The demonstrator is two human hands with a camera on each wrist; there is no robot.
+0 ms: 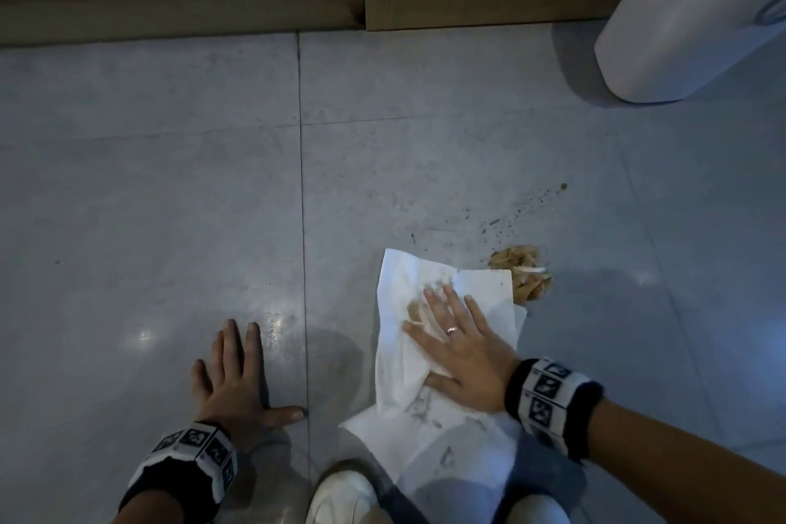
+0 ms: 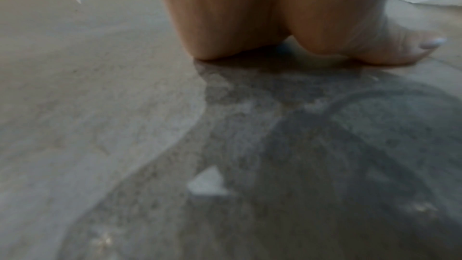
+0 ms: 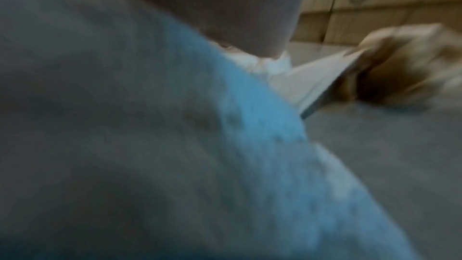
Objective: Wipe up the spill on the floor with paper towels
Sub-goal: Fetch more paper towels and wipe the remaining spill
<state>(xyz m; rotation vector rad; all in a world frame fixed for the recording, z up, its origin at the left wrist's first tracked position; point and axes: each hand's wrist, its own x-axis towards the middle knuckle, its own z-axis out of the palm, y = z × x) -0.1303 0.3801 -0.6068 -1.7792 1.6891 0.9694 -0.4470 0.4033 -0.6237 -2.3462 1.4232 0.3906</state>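
The right hand (image 1: 461, 347), fingers flat, presses the white, brown-stained paper towel (image 1: 408, 370) onto the grey tiled floor (image 1: 170, 183). The left hand (image 1: 232, 374) braces, flat and empty. Best sweep toward the soaked brown wad (image 1: 521, 270) and dark specks (image 1: 519, 211), keeping firm pressure.

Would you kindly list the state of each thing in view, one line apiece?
paper towel: spread flat on the floor, stained brown, pressed by the right hand.
right hand: fingers straight, palm down on the towel.
left hand: flat on the bare floor, holding nothing.
soaked wad: crumpled, brown, beside the towel's far corner.
splatter: still unwiped.
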